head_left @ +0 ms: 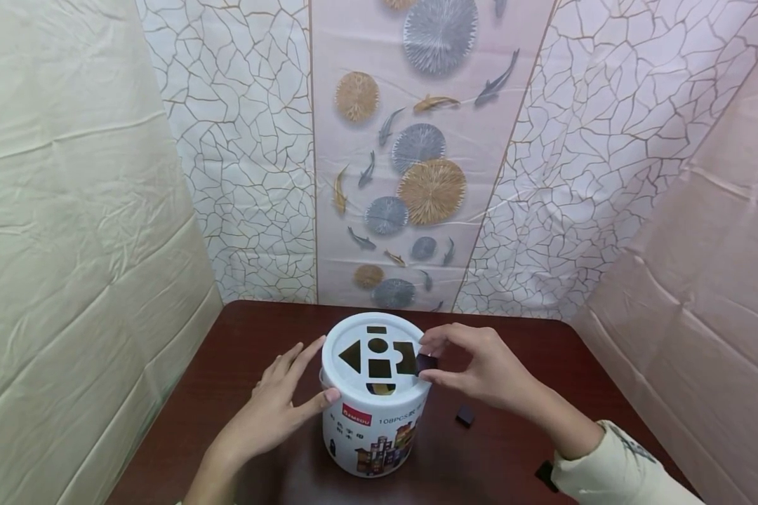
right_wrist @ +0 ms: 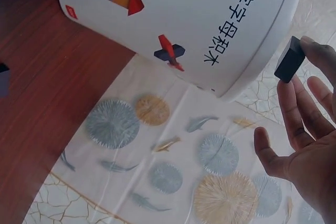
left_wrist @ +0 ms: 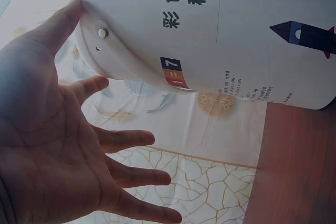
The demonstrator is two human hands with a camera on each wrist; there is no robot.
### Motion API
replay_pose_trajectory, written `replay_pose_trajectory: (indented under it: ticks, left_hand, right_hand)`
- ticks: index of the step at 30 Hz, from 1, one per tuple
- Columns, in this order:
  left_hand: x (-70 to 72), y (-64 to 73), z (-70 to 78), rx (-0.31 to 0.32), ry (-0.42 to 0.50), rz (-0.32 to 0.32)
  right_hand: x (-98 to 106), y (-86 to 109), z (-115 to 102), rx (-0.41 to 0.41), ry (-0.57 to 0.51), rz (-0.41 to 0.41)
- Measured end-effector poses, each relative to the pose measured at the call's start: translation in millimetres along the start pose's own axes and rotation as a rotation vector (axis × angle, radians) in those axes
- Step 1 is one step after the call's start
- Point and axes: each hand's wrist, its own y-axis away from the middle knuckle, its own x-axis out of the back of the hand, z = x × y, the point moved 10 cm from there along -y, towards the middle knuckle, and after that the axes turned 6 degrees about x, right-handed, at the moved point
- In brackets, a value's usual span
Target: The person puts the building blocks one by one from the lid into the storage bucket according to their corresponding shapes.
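A white bucket (head_left: pixel 331 428) printed with coloured blocks stands upright on the table, its white lid (head_left: pixel 347 333) cut with shaped holes. My right hand (head_left: pixel 480 365) pinches a small dark block (head_left: pixel 426 363) between thumb and fingers over the lid's right edge, beside the notched hole. In the right wrist view, the block (right_wrist: pixel 290 60) is tilted, close to the bucket's rim. With fingers spread and straight, my left hand (head_left: pixel 274 410) rests its thumb and index fingertip at the lid's left rim. The left palm (left_wrist: pixel 47 135) holds nothing.
Another dark block (head_left: pixel 464 416) lies on the dark red-brown table (head_left: pixel 480 463), right of the bucket. Near the right sleeve (head_left: pixel 613 463) is a second dark piece (head_left: pixel 546 475), partly covered. Patterned cloth (head_left: pixel 246 175) hangs behind the table and along both sides.
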Motion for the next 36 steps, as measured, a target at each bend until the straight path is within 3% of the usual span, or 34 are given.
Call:
replay_pose_trajectory:
  ticks: [36]
  left_hand:
    - [-5.3, -4.2, -8.2, 0.025, 0.013, -0.011]
  right_hand:
    - [-39.0, -29.8, 3.2, -0.035, -0.074, -0.096]
